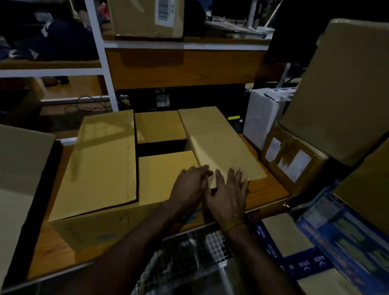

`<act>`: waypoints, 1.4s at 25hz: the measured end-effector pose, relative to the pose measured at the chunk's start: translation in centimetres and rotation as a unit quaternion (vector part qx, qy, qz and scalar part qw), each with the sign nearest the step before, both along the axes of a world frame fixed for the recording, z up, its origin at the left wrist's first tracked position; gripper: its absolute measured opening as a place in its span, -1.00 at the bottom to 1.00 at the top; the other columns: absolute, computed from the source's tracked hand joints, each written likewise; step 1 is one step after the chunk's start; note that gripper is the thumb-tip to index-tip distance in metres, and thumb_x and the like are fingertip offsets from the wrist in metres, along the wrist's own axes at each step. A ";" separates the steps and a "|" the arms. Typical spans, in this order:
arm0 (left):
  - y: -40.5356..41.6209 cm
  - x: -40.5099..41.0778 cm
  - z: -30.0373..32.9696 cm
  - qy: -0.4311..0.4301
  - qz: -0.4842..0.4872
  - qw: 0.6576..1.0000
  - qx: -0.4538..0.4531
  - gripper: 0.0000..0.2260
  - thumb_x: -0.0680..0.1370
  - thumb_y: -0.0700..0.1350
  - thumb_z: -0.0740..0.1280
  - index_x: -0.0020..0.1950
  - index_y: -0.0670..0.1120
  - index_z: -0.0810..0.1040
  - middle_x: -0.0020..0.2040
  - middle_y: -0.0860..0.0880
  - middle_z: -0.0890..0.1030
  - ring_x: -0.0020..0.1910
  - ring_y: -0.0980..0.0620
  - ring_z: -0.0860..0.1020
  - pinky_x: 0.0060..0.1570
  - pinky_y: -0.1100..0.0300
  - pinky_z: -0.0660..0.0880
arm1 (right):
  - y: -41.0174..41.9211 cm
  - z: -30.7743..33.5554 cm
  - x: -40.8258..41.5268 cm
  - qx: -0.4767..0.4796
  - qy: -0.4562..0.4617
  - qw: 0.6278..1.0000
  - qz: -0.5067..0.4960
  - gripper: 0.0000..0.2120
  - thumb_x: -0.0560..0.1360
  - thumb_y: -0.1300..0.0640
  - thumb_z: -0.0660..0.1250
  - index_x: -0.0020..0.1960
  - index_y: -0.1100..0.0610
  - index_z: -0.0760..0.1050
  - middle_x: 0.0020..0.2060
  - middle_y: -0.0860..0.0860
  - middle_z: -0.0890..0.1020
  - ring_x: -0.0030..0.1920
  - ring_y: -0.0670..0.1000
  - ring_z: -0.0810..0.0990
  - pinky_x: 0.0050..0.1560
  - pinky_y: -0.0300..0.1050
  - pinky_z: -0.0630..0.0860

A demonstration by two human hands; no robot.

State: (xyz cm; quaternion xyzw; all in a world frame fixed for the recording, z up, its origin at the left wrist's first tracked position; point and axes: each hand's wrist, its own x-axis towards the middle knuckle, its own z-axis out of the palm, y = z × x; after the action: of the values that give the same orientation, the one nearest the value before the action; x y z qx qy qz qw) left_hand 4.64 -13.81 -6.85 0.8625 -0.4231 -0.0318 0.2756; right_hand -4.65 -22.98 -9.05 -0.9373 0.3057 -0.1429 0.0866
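**A:** Why are both hands on the right flap?

**B:** It's the one flap not yet down. It slopes, with its inner edge above the near flap. The right hand lies flat on it, fingers straight and spread, I'd say to press it shut. The left hand has fairly straight fingers too and touches the flap's near corner, probably to guide it. Neither hand grips anything.

**A:** And the box?

**B:** It sits on the table, right in front of the person. It's plain brown cardboard. The left flap is folded flat, and the near flap and far flap are turned in. A dark gap lies between those two, too dark to show what's inside.
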 end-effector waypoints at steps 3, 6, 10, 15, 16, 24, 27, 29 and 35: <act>0.4 0.1 -0.6 0.030 0.003 0.999 -0.024 -0.70 0.61 -0.17 0.16 0.29 -0.04 0.55 0.44 0.01 0.45 0.38 -0.04 0.42 0.38 -0.11 0.29 | -0.2 -0.7 0.0 0.136 -0.014 0.990 0.019 -0.35 0.56 -0.30 0.12 0.55 0.01 0.22 0.52 0.15 0.26 0.50 0.18 0.22 0.44 0.13 0.25; 0.5 0.4 -0.8 0.045 -0.001 0.998 -0.038 -0.73 0.60 -0.17 0.17 0.21 -0.04 0.59 0.44 -0.01 0.44 0.37 -0.01 0.43 0.36 0.00 0.34 | -0.1 -1.1 0.3 0.207 -0.078 0.975 0.020 -0.37 0.49 -0.31 0.19 0.45 0.00 0.40 0.32 0.09 0.53 0.29 0.14 0.50 0.18 0.06 0.51; 0.7 0.4 -0.7 0.035 -0.001 0.998 -0.045 -0.72 0.59 -0.19 0.17 0.21 -0.08 0.59 0.41 -0.03 0.48 0.34 -0.03 0.46 0.23 0.19 0.37 | -0.6 -0.5 0.5 0.233 -0.087 0.968 0.037 -0.52 0.53 -0.21 0.24 0.35 -0.01 0.52 0.13 0.12 0.65 0.10 0.20 0.59 -0.04 0.00 0.54; 1.4 -0.7 0.0 0.018 0.020 0.998 -0.062 -0.68 0.58 -0.17 0.20 0.30 -0.05 0.53 0.34 -0.04 0.53 0.25 -0.04 0.51 0.22 0.08 0.45 | -0.4 -0.1 0.9 0.176 -0.029 0.984 0.019 -0.50 0.58 -0.17 0.19 0.44 0.04 0.41 0.28 0.16 0.54 0.23 0.21 0.52 0.15 0.03 0.49; 1.9 -1.2 0.0 0.003 0.040 0.997 -0.060 -0.68 0.57 -0.15 0.20 0.32 -0.04 0.53 0.33 -0.04 0.53 0.23 -0.04 0.52 0.20 0.07 0.47 | 0.4 -0.2 1.0 0.148 -0.021 0.989 0.013 -0.49 0.60 -0.15 0.15 0.47 0.05 0.36 0.35 0.19 0.47 0.31 0.22 0.46 0.27 0.07 0.42; 11.9 -3.5 -2.6 -0.165 0.176 0.970 -0.006 -0.69 0.55 -0.04 0.17 0.18 -0.02 0.62 0.23 -0.08 0.59 0.23 -0.16 0.55 0.15 -0.14 0.51 | 6.9 -0.2 2.4 0.083 -0.079 0.974 0.196 -0.64 0.63 0.05 0.17 0.37 0.09 0.50 0.40 0.14 0.45 0.47 0.20 0.32 0.54 0.19 0.00; 15.1 -3.5 -3.1 -0.166 0.229 0.959 0.012 -0.69 0.56 -0.08 0.25 0.29 0.00 0.55 0.40 -0.12 0.46 0.26 -0.20 0.50 0.13 -0.15 0.48 | 8.9 0.3 3.9 0.100 -0.050 0.962 0.250 -0.67 0.65 0.07 0.19 0.39 0.04 0.48 0.42 0.08 0.43 0.47 0.13 0.32 0.52 0.16 0.09; 16.9 -3.5 -2.9 -0.206 0.242 0.948 0.012 -0.65 0.54 -0.10 0.25 0.32 -0.02 0.54 0.42 -0.14 0.44 0.23 -0.20 0.48 0.23 -0.19 0.43 | 10.3 1.0 4.9 0.103 -0.055 0.951 0.285 -0.64 0.64 0.07 0.22 0.42 0.00 0.45 0.42 0.07 0.42 0.46 0.12 0.34 0.48 0.16 0.18; 22.5 -2.6 -0.5 -0.238 0.347 0.907 0.004 -0.56 0.52 -0.09 0.33 0.42 0.04 0.46 0.43 -0.20 0.37 0.48 -0.21 0.24 0.48 -0.23 0.04 | 15.5 3.3 7.9 0.074 -0.022 0.909 0.410 -0.25 0.60 0.13 0.26 0.54 -0.34 -0.11 0.58 0.00 0.07 0.35 0.19 0.43 0.27 0.19 0.45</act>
State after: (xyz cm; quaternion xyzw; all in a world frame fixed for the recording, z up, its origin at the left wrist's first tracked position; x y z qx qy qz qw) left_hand 2.01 8.69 -7.36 0.9380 -0.1499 0.2703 0.1566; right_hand 3.22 -7.46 -5.73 -0.9676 -0.0979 -0.0925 0.2135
